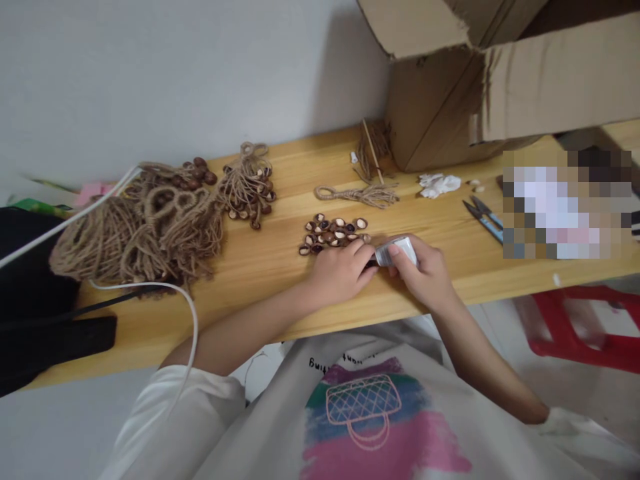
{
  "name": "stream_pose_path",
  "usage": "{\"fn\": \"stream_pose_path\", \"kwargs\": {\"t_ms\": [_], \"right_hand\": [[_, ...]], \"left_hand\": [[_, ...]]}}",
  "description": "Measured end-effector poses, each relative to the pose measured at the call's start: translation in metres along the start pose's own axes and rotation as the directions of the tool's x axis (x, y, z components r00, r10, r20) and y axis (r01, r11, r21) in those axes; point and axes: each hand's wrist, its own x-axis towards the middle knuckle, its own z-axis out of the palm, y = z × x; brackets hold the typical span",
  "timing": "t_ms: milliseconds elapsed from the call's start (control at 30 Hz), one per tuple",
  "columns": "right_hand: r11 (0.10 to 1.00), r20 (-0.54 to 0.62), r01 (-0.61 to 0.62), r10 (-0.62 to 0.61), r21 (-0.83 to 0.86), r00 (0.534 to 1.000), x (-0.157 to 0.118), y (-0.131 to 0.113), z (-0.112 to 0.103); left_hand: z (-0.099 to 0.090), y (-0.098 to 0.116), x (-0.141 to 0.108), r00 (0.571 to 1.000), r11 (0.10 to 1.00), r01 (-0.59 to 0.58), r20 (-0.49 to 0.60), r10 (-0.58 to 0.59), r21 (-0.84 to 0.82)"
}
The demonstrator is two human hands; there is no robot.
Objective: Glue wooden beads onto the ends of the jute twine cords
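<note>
My right hand is closed around a small white-and-grey bottle, which lies on its side with its dark tip pointing left. The fingers of my left hand are bent together at that tip; whatever they pinch is hidden. Just beyond my left hand, a cluster of brown nut shells with pale and dark insides rests on the wooden table. Further back lies a looped bundle of jute cord.
A large heap of jute cord fills the left side, beside corded shells. A white cable crosses there. An open cardboard box stands at back right, with crumpled white tissue and blue-handled snips before it.
</note>
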Motion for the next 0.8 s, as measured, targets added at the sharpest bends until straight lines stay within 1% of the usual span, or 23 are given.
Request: {"fn": "stream_pose_path", "kwargs": {"t_ms": [133, 800], "right_hand": [[1.000, 0.000, -0.007, 0.007, 0.014, 1.000, -0.0003, 0.0009, 0.0007], [1.000, -0.006, -0.013, 0.012, -0.005, 1.000, -0.0006, -0.0013, 0.0018]], "left_hand": [[-0.0005, 0.0004, -0.0004, 1.000, 1.000, 0.011, 0.015, -0.011, -0.004], [0.0001, 0.0006, -0.0010, 1.000, 1.000, 0.009, -0.011, -0.009, -0.010]]}}
